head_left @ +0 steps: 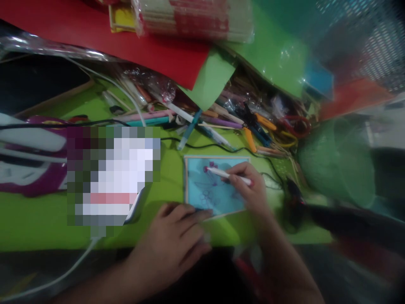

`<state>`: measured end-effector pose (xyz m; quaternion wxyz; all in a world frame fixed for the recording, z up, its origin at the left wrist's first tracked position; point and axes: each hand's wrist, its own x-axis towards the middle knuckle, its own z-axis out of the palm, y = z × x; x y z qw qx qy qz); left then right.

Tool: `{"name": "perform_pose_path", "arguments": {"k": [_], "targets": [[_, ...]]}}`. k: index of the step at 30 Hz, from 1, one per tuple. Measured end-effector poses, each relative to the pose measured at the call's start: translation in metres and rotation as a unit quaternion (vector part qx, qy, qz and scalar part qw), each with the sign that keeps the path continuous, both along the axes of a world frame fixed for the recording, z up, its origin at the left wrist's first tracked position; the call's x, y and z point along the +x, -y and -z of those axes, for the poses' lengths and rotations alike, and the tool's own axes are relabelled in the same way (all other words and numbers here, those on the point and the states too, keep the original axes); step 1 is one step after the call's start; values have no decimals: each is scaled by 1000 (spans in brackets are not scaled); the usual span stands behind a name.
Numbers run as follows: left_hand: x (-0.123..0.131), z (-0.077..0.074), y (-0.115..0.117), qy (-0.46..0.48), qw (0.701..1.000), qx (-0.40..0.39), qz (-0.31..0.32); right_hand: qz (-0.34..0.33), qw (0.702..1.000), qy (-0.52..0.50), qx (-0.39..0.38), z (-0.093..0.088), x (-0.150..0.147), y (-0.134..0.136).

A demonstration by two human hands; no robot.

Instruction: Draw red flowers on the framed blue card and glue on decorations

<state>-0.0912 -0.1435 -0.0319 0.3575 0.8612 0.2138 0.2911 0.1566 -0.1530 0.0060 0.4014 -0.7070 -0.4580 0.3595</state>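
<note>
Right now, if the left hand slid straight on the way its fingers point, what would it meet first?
The blue card: the fingertips of the left hand seem to rest at its lower edge. Further along that line lies the right hand, which holds the white pen; the blur leaves depth unclear.

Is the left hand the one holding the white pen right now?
No, the right hand grips the white pen over the blue card, while the left hand rests flat at the card's lower edge.
</note>
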Motion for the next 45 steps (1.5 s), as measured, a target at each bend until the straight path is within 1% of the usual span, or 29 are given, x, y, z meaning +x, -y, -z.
{"name": "perform_pose_path", "arguments": {"k": [11,19,30,40,45], "targets": [[1,-1,1,3,1000,-10,-2,-19,999,26,-12,-1,0,-2],[0,-1,0,-1,1000,-8,4,-15,1000,21,-12,-1,-1,-2],[0,-1,1,5,1000,-10,-6,1,1000,-3,-6,0,1,2],[0,-1,1,-11,1000,5,-4,-13,1000,20,-18,-1,1,1],[1,-1,2,-9,1000,0,-6,-11,1000,24,-9,-1,0,0]]}}
